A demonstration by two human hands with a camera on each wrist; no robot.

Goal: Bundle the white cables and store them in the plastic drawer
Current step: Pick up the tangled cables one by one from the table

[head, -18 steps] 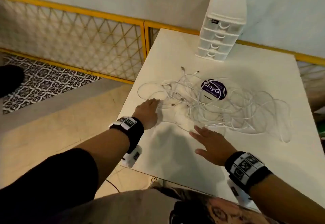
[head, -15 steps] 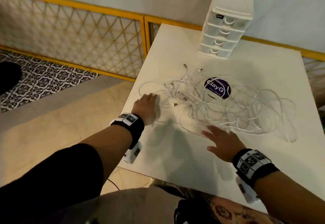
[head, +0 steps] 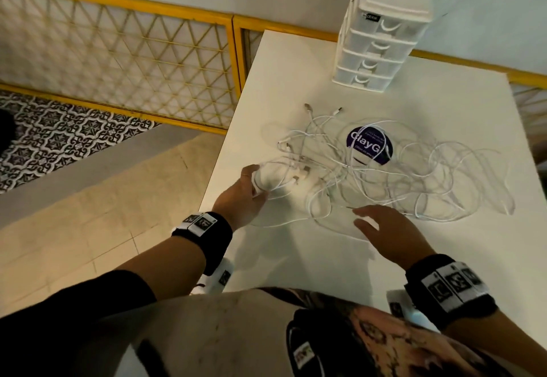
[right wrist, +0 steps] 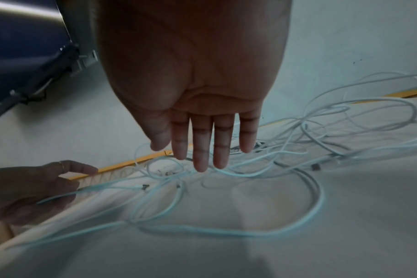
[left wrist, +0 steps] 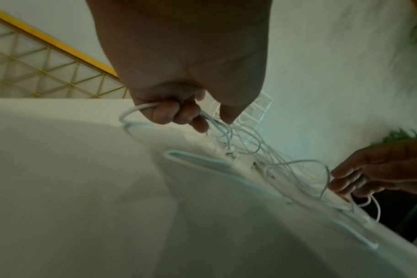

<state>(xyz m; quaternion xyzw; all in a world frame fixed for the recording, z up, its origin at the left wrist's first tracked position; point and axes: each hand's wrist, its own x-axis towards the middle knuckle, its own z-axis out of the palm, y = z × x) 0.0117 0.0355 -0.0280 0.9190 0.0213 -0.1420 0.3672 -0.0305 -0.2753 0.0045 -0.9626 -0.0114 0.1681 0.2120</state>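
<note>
A loose tangle of white cables (head: 384,175) lies spread over the middle of the white table (head: 325,258). My left hand (head: 248,190) is at the tangle's left end, and its curled fingers (left wrist: 171,112) grip a few cable strands (left wrist: 214,122). My right hand (head: 381,228) hovers flat just above the near edge of the tangle, with straight fingers (right wrist: 200,150) holding nothing. The white plastic drawer unit (head: 381,36) stands at the table's far edge, all its drawers closed.
A round purple sticker (head: 370,145) lies under the cables. The table's left edge (head: 219,163) drops to a tiled floor, beyond which runs a yellow lattice fence (head: 118,57). A white wall stands behind the drawer unit.
My left hand went from lying flat on the cables to curling round some strands and pulling them toward me. My right hand has shifted slightly right, still flat.
</note>
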